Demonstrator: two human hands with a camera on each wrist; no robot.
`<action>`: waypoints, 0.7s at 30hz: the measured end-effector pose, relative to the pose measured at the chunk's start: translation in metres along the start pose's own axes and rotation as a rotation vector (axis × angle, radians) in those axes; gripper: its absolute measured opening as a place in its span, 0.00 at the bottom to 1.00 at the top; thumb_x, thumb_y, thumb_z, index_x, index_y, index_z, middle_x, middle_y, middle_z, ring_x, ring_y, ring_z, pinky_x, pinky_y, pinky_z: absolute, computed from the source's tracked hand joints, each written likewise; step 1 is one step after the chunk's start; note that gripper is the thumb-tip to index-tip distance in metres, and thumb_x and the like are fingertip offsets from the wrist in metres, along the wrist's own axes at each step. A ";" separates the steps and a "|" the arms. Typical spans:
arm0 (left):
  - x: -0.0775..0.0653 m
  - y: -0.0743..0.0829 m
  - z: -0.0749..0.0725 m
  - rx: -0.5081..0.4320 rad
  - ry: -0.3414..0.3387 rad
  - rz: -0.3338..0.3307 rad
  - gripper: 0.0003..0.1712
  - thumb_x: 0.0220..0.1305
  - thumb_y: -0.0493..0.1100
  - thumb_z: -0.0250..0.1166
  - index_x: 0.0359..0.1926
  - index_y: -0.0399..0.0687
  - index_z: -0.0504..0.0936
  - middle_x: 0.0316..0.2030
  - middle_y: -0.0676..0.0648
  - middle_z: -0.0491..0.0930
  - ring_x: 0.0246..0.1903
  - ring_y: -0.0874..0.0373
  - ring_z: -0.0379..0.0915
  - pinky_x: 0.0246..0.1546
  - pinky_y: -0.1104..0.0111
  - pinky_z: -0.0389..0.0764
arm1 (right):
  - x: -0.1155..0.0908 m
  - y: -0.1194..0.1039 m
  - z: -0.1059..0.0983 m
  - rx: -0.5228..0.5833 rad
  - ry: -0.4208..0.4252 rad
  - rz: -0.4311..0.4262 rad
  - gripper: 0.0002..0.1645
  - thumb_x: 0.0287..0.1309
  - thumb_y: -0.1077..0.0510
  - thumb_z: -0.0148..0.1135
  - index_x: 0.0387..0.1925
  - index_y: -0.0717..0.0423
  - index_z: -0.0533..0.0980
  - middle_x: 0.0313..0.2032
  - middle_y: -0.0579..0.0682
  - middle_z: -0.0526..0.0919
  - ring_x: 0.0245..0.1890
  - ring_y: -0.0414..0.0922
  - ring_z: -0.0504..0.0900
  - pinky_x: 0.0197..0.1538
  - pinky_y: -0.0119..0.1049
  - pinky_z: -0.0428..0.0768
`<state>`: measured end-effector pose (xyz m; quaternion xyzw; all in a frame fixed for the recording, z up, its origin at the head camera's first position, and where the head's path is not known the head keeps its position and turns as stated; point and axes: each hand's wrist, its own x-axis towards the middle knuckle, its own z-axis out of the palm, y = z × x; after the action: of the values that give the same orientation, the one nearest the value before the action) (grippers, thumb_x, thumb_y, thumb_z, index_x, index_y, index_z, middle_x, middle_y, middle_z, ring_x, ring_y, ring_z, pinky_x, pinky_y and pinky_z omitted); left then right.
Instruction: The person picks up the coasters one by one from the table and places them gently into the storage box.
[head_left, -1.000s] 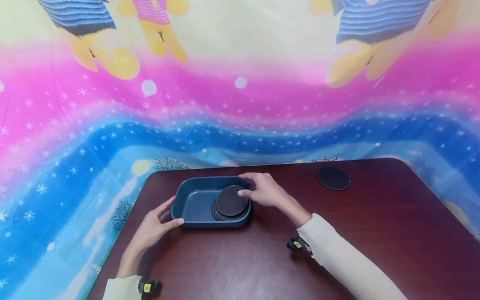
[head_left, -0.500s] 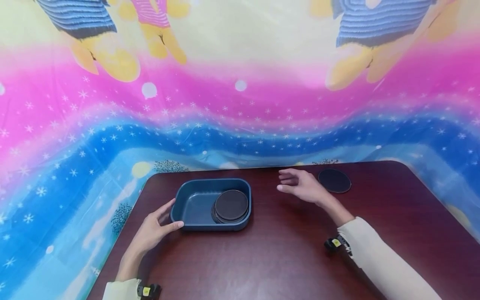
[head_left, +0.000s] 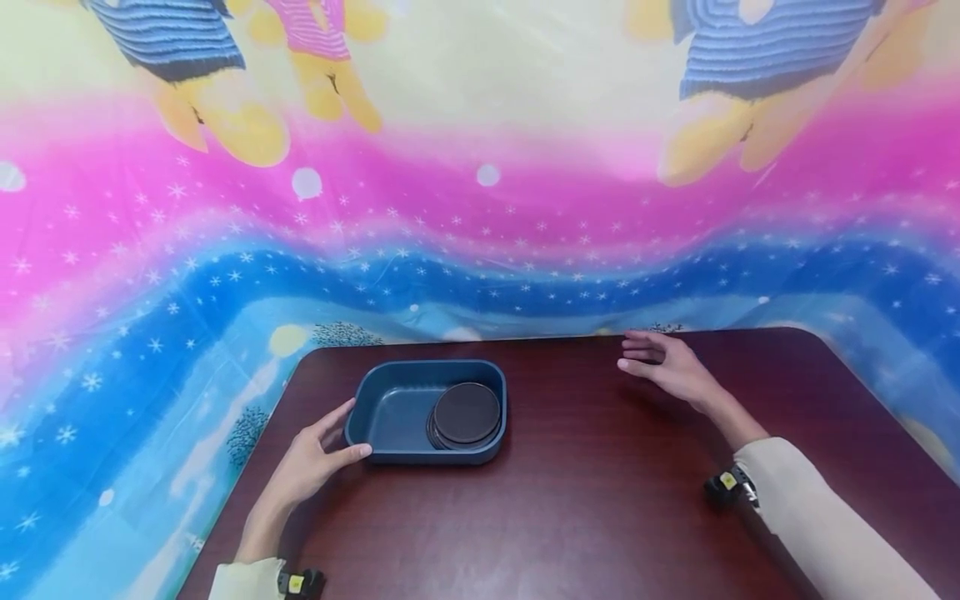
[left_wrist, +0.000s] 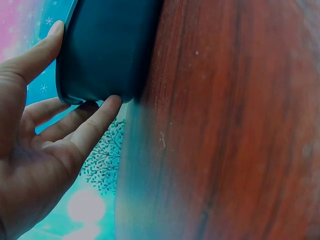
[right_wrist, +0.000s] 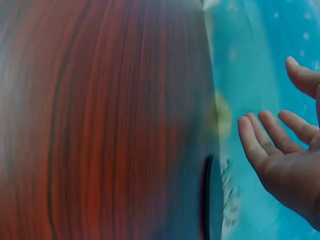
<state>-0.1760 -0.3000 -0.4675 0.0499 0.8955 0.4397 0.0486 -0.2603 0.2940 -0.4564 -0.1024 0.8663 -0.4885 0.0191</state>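
Note:
A dark blue, rounded rectangular tray sits on the table. My left hand holds its left end, thumb at the near corner and fingers along the end wall. From the left wrist, the hand shows its thumb at the rim and fingertips against the outer wall. Several dark round coasters lie stacked in the tray's right half. My right hand hovers over the table's far right with loosely spread fingers and nothing in them. It hides a lone black coaster in the head view; the right wrist view shows that coaster edge-on.
The reddish-brown table has rounded far corners. Behind it hangs a printed cloth in pink and blue, reaching close to the table's far edge.
My right hand has left the coaster stack in the tray and moved right through the air to the lone coaster. The left hand has stayed at the tray's end.

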 end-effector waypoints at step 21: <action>-0.002 -0.001 0.000 -0.022 0.006 0.028 0.53 0.68 0.53 0.77 0.85 0.53 0.59 0.79 0.33 0.67 0.76 0.34 0.68 0.64 0.48 0.85 | -0.001 0.056 -0.068 -0.188 -0.070 0.007 0.57 0.70 0.44 0.72 0.86 0.56 0.51 0.84 0.66 0.55 0.80 0.74 0.58 0.76 0.69 0.65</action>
<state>-0.1742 -0.3008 -0.4679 0.0605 0.8899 0.4504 0.0404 -0.2777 0.3796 -0.4688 -0.1180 0.9075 -0.4010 0.0414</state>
